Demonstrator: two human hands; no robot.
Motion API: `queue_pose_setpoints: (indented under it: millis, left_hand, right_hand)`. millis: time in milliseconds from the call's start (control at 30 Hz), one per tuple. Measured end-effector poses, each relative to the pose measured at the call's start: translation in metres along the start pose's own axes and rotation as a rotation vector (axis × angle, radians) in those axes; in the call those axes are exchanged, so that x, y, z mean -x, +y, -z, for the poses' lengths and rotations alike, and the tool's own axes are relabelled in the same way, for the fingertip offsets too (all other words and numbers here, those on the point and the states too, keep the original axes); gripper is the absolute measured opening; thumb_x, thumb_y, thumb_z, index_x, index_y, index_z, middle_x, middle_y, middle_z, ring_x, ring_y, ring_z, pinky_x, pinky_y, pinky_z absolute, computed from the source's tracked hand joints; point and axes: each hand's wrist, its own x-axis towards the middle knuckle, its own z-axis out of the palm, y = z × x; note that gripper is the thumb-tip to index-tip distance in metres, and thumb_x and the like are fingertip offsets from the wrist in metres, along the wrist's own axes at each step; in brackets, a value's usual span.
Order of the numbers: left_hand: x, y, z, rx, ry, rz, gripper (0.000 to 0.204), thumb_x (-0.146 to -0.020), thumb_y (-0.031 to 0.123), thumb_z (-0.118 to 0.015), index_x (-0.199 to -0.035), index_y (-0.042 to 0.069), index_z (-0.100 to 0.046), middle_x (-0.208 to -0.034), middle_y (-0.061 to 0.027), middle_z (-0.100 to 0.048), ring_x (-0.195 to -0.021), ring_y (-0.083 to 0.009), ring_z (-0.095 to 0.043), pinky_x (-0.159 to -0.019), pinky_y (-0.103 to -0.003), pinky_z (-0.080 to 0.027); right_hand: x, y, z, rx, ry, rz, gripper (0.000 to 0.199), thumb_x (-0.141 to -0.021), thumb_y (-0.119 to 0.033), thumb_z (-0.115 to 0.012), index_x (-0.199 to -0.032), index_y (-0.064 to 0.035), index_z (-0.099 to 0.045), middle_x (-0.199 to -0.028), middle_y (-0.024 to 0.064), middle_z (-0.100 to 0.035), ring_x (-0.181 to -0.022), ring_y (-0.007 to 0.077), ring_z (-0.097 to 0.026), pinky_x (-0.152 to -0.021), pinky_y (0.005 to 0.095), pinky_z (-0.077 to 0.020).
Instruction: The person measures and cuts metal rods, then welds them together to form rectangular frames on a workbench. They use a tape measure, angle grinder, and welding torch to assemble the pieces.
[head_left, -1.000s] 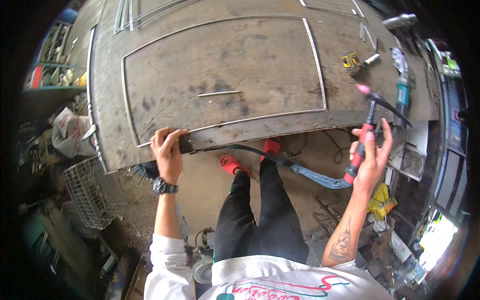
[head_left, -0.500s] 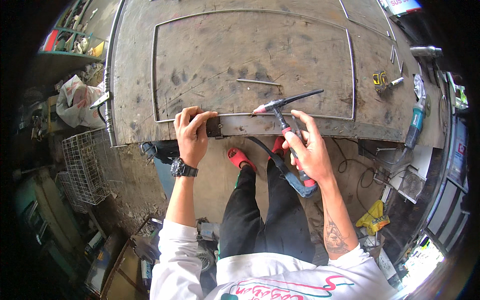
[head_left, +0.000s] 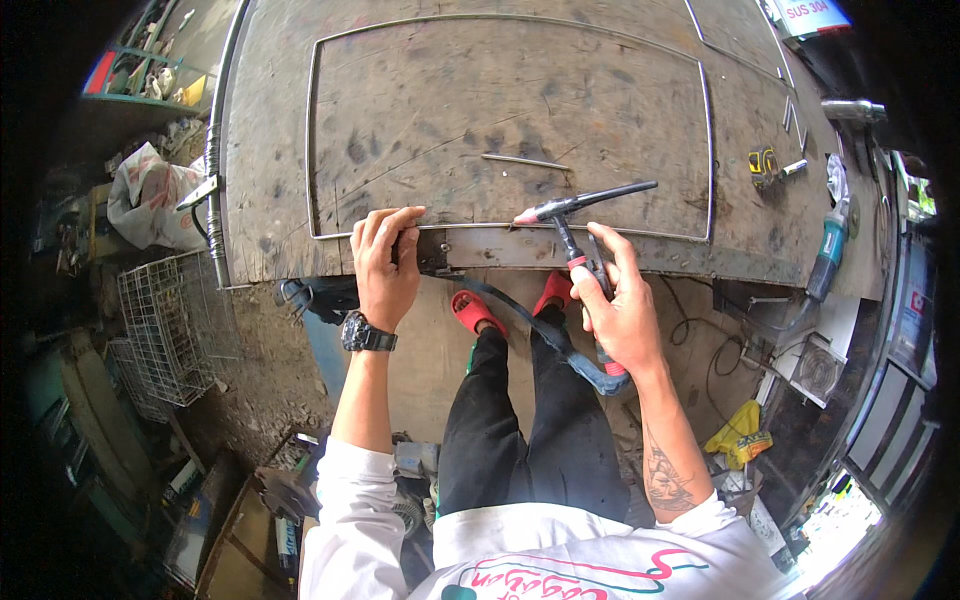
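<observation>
A rectangular frame of thin metal rod [head_left: 711, 150] lies flat on the wooden table, its near side along the front edge. My left hand [head_left: 385, 262], with a black watch at the wrist, is closed over that near side, left of its middle, fingers bent and thumb tucked below. My right hand [head_left: 622, 305] grips the handle of a TIG welding torch [head_left: 567, 232]. The torch's pink nozzle points left, at or just above the near rod; I cannot tell whether it touches. A short loose rod [head_left: 525, 161] lies inside the frame.
At the right of the scorched table [head_left: 440, 90] lie a yellow-black tape measure [head_left: 764, 167], short rod pieces [head_left: 795, 122] and a teal angle grinder [head_left: 830, 250]. A torch hose [head_left: 575, 360] hangs before my legs. A wire basket [head_left: 165, 325] stands at left, a yellow bag [head_left: 740, 437] at right.
The view has shifted slightly. My left fingertips sit a little higher over the rod, and the hose beneath the table edge has swung left. The torch stays at about the same spot on the frame.
</observation>
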Motion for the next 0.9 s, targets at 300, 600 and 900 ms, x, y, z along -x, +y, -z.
queue_pose_setpoints:
  millis: [300, 600, 900]
  left_hand:
    - [0.004, -0.009, -0.001, -0.045, 0.037, -0.064, 0.031, -0.096, 0.002, -0.068, -0.126, 0.010, -0.071, -0.110, -0.0095, -0.070, -0.104, -0.0289, -0.062, -0.098, -0.043, -0.048]
    - [0.004, -0.010, 0.004, 0.151, 0.005, 0.063, 0.046, -0.096, -0.010, -0.063, -0.138, 0.007, -0.065, -0.115, -0.0073, -0.065, -0.103, -0.0202, -0.064, -0.094, -0.034, -0.053]
    - [0.009, -0.019, 0.004, 0.333, 0.003, 0.178, 0.049, -0.096, -0.015, -0.054, -0.139, 0.006, -0.064, -0.118, -0.0061, -0.066, -0.112, -0.0179, -0.064, -0.104, -0.032, -0.050]
  right_hand:
    - [-0.002, 0.002, 0.002, 0.070, -0.001, 0.076, 0.051, -0.104, -0.018, -0.068, -0.152, -0.0084, -0.052, -0.111, 0.0159, -0.074, -0.095, 0.0215, -0.071, -0.084, 0.0351, -0.0550]
    - [0.003, -0.005, 0.005, -0.066, 0.028, -0.032, 0.056, -0.105, -0.019, -0.068, -0.157, -0.0117, -0.046, -0.077, 0.0038, -0.064, -0.059, 0.0099, -0.056, -0.057, 0.0308, -0.0472]
    - [0.004, 0.009, 0.001, -0.040, 0.005, 0.029, 0.056, -0.105, -0.020, -0.068, -0.156, -0.0107, -0.047, -0.075, 0.0032, -0.061, -0.064, 0.0095, -0.054, -0.061, 0.0305, -0.0475]
